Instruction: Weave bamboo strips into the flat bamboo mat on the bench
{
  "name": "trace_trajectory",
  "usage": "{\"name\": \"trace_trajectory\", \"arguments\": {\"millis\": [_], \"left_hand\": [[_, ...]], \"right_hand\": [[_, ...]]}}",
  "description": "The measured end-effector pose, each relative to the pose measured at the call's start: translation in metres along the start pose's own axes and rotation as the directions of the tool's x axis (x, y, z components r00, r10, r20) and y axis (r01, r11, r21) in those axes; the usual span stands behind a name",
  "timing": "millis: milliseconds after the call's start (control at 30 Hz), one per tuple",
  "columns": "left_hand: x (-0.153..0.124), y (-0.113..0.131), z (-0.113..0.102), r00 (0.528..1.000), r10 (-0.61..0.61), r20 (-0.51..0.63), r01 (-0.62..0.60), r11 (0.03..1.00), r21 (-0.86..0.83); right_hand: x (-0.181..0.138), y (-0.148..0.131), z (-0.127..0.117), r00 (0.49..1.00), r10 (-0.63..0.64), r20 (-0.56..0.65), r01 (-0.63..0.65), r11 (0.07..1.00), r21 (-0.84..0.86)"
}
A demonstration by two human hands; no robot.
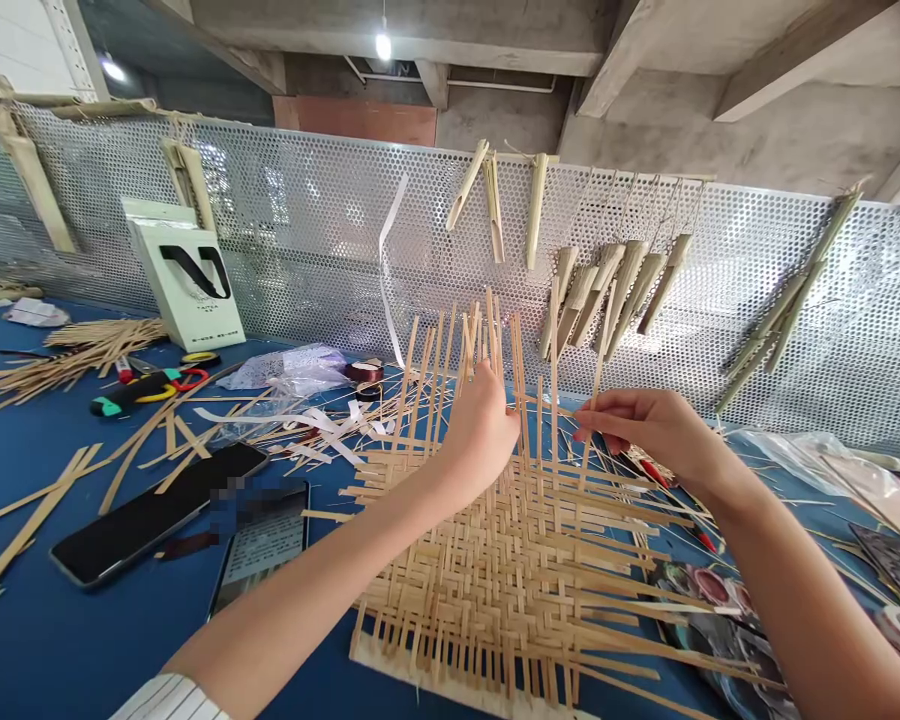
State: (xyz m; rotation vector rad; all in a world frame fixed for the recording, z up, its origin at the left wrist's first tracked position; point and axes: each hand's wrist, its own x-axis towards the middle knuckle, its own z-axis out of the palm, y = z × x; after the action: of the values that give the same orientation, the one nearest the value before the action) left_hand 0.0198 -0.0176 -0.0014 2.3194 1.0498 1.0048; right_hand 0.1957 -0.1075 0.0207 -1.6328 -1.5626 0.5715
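Note:
A half-woven mat of thin bamboo strips (510, 570) lies on the blue table (82, 630), its far strips bent upward. My left hand (480, 430) is closed around a bunch of these raised strips (487, 340) near the mat's far edge. My right hand (652, 425) pinches a single upright strip (598, 385) just to the right, fingers pressed together on it.
Two phones (157, 515) lie at left beside loose strips (67, 355). Scissors (146, 385), tape rolls (364, 372) and a white box (187, 275) sit further back. A perforated metal screen (307, 230) with hanging bamboo pieces (615, 285) borders the table. Printed sheets (712, 610) lie at right.

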Motion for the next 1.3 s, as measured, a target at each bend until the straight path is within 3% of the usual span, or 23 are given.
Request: {"name": "trace_trajectory", "arguments": {"millis": [367,800,933,1300], "left_hand": [[0.007,-0.009,-0.012,0.999,0.045,0.021,-0.043,0.997,-0.069],[0.006,-0.009,-0.004,0.996,-0.060,0.063,0.069,0.985,-0.157],[0.005,-0.007,-0.005,0.998,-0.054,0.029,0.058,0.986,-0.159],[0.014,-0.013,-0.010,1.000,0.016,0.026,-0.003,0.892,-0.452]], "right_hand": [[0.001,0.001,0.000,1.000,0.002,-0.010,-0.002,1.000,-0.002],[0.004,0.003,0.002,1.000,0.025,-0.003,-0.025,0.999,0.036],[0.003,0.003,0.001,1.000,0.028,0.004,-0.028,0.998,0.060],[0.000,-0.001,-0.002,0.999,0.019,-0.042,-0.017,0.999,0.032]]}}
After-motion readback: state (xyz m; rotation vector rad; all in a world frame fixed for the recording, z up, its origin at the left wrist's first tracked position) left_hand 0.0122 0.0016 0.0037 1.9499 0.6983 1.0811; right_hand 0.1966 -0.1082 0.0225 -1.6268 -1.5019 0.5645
